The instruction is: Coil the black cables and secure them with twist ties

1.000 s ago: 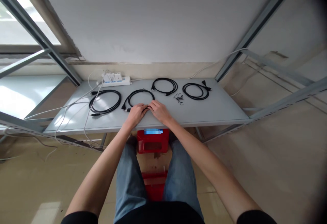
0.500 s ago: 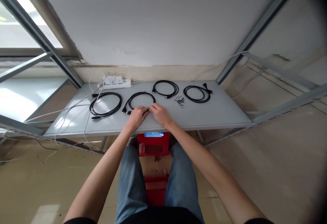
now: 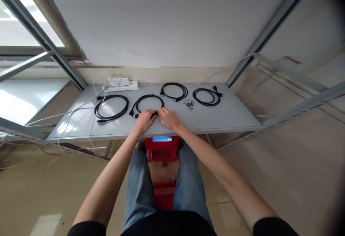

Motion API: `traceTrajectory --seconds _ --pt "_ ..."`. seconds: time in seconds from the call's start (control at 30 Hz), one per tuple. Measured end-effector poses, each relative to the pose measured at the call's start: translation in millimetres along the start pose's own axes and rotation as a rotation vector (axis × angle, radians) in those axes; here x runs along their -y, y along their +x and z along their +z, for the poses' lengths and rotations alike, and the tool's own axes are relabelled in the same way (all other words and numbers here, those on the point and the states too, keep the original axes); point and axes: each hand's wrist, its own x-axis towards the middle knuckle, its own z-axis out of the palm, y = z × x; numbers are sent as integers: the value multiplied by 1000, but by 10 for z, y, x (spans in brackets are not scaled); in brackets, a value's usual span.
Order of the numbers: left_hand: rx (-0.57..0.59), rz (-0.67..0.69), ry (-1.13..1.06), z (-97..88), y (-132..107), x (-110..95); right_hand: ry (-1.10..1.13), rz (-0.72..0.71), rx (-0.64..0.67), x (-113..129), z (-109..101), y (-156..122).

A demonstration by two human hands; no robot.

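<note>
Several coiled black cables lie in a row on a grey shelf (image 3: 229, 115). My left hand (image 3: 145, 119) and my right hand (image 3: 168, 117) meet at the near rim of the second coil (image 3: 148, 99), fingers curled and pinching the cable between them. To the left lies a larger coil (image 3: 111, 107). Two more coils, one (image 3: 174, 91) and another (image 3: 207, 96), rest further right, with a small bunch of black twist ties (image 3: 189, 103) between them.
A white power strip (image 3: 120, 83) with plugged-in adapters sits at the shelf's back left; white cords trail off the left edge. Metal frame struts rise on both sides. A red stool (image 3: 161, 149) stands under the shelf between my knees.
Both hands stay together on the near rim of the second coil, shifting only slightly. The view wobbles a little.
</note>
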Motion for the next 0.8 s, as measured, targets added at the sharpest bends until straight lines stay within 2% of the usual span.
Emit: traceTrajectory --seconds 0.23,0.4,0.53,0.63,0.8 --pt "26 46 2 -43 -31 -45 17 68 51 -25 -68 -25" --pt "46 33 23 -55 -19 -70 -48 113 151 96 -190 11" --pt "52 27 28 -43 -8 -61 -27 182 180 196 -334 164" --pt "51 30 26 -39 -7 -51 188 314 273 214 -432 295" --pt "45 25 19 -39 1 -43 769 519 453 189 -452 407"
